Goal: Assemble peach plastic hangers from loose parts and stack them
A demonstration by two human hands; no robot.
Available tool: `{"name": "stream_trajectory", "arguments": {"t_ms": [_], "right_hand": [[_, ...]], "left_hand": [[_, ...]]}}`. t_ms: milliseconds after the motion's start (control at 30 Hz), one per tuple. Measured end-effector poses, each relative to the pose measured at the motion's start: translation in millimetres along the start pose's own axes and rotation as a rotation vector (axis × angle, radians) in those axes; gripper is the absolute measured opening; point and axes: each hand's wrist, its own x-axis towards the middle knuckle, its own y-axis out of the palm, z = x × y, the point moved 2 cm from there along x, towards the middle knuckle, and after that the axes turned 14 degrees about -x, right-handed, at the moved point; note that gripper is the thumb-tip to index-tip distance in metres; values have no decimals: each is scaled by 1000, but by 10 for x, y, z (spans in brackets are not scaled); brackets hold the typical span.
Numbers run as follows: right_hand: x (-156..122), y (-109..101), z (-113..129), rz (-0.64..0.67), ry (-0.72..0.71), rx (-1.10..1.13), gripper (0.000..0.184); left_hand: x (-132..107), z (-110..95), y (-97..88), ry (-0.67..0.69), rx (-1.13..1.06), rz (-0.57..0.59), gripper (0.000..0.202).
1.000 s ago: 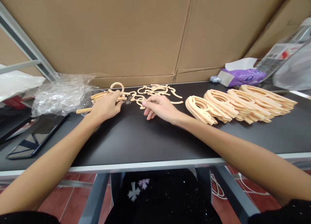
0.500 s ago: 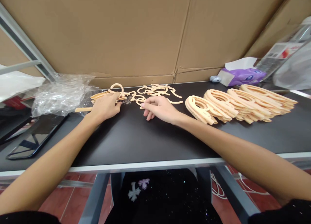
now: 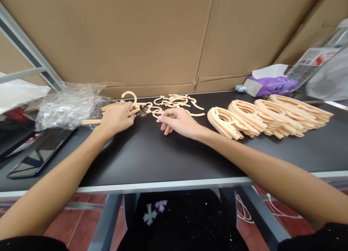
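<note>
My left hand (image 3: 116,117) is closed around a beige clothes hanger (image 3: 129,94); its curved hook stands up beyond my fingers and one flat end sticks out to the left. More flat beige hangers (image 3: 111,106) lie under and behind this hand. My right hand (image 3: 178,121) rests palm down with its fingers curled and thumb and index finger close together. Its fingertips are beside a beige hook piece (image 3: 155,114); whether anything is pinched between them is hidden. Behind it lies a tangled heap of thin beige hook pieces (image 3: 174,99).
Overlapping stacks of beige hangers (image 3: 244,116) cover the right part of the black table (image 3: 163,156). Clear plastic wrap (image 3: 67,106) and a dark tablet-like device (image 3: 40,155) lie on the left. A purple tissue pack (image 3: 276,85) stands back right, before a cardboard wall (image 3: 136,37).
The hanger in my left hand has turned slightly: its hook rose and tipped away, and its flat end shifted a little left. My right hand stays where it was.
</note>
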Motion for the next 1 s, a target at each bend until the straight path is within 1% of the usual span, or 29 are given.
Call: {"name": "stream_trajectory", "arguments": {"t_ms": [133, 233, 333, 400, 433, 500, 533, 600, 667, 700, 767, 800, 833, 867, 933, 967, 1000], "right_hand": [[9, 1, -15, 9, -3, -1, 16], [15, 3, -13, 12, -2, 0, 17], [11, 0, 0, 3, 1, 0, 15], [4, -3, 6, 2, 8, -10, 10], [0, -5, 6, 3, 9, -17, 7], [-5, -2, 2, 23, -13, -20, 11], [-5, 3, -1, 42, -35, -12, 15], [-5, 15, -15, 74, -77, 15, 18], [-4, 24, -33, 65, -88, 41, 17], [-4, 24, -41, 36, -83, 58, 19], [-7, 17, -46, -35, -61, 115, 33], [-10, 15, -42, -48, -45, 152, 41], [-12, 18, -35, -32, -26, 184, 46], [-14, 26, -25, 7, -9, 204, 44], [-12, 43, -2, 90, 6, 208, 27], [-8, 44, 7, 98, 2, 203, 17], [-1, 38, 13, 75, -5, 202, 10]], "left_hand": [[1, 57, -34, -62, 13, 38, 27], [3, 78, -57, -53, -8, 69, 21], [-18, 20, -74, -40, -94, 55, 16], [-54, -85, -67, 18, -225, 40, 16], [-80, -157, -56, 73, -314, 40, 16], [-145, -317, -31, 212, -507, 23, 19], [-181, -387, -18, 245, -575, -1, 20], [-248, -501, 10, 298, -662, -32, 22], [-297, -570, 31, 331, -709, -51, 21], [-314, -587, 34, 345, -729, -60, 20], [-334, -598, 26, 368, -771, -88, 18], [-339, -596, 18, 376, -790, -101, 17], [-342, -594, 9, 381, -803, -107, 16], [-344, -592, 0, 381, -810, -103, 15], [-344, -592, -13, 371, -808, -81, 14], [-340, -591, -20, 368, -797, -73, 14], [-332, -586, -27, 365, -779, -70, 16]]}}
